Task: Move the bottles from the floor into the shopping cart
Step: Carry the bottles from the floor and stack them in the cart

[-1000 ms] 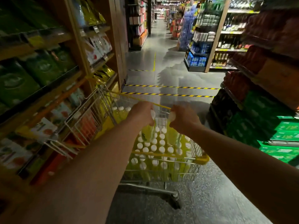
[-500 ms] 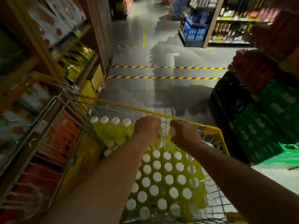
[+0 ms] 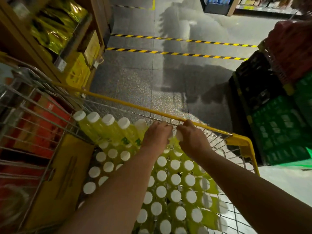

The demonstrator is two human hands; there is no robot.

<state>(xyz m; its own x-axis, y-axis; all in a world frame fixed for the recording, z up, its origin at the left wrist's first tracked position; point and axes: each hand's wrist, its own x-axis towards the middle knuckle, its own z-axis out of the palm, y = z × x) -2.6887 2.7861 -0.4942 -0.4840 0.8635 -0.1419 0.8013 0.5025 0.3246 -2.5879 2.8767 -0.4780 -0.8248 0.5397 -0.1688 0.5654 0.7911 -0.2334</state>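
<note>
At the far rim of the cart, the left hand and right hand each curl fingers round a bottle neck above the packed rows; full, likely heavy and smooth, so grip beneath the cap.

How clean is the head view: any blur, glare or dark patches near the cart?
Head view: dim overall; motion blur smears the wooden shelves at left and the green crates at right. Head view, centre: left hand, right hand and the white-capped yellow-green bottles in the yellow-rimmed wire shopping cart read fairly sharp. Head view, top: pale glare and dark shadows cross the grey speckled floor.
</note>
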